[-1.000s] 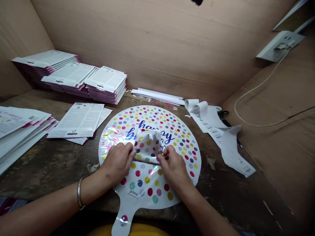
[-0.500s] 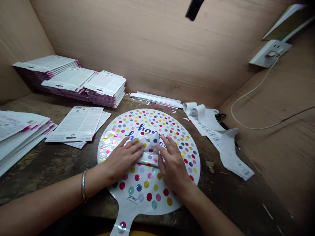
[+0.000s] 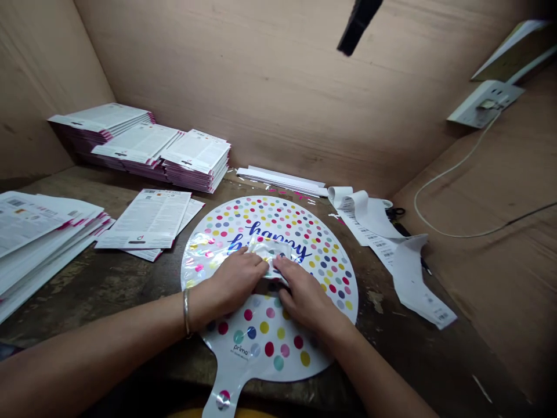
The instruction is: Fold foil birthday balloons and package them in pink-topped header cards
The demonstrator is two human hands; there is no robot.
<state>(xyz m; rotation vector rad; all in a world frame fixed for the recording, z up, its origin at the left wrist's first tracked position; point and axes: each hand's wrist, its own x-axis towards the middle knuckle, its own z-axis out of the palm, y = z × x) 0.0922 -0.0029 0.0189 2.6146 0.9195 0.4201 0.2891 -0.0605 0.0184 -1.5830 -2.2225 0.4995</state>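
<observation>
A round white foil balloon (image 3: 304, 232) with coloured dots and blue "happy" lettering lies flat on the worn table. On its middle sits a small folded dotted balloon (image 3: 272, 251). My left hand (image 3: 228, 284) presses on the folded piece from the left, fingers curled over it. My right hand (image 3: 304, 296) presses it from the right, fingertips on its edge. A bangle (image 3: 187, 312) circles my left wrist. The flat balloon's neck (image 3: 226, 395) points toward me.
Stacks of white printed cards with pink edges (image 3: 143, 145) stand at the back left, more cards (image 3: 39, 232) at the left and loose ones (image 3: 150, 223). Barcode label strips (image 3: 391, 244) and scissors (image 3: 395, 215) lie right. A socket with cable (image 3: 483, 104) hangs on the cardboard wall.
The folded balloon was held up between both hands; both hands have since pushed it down flatter and moved forward over it. The camera view shifted slightly.
</observation>
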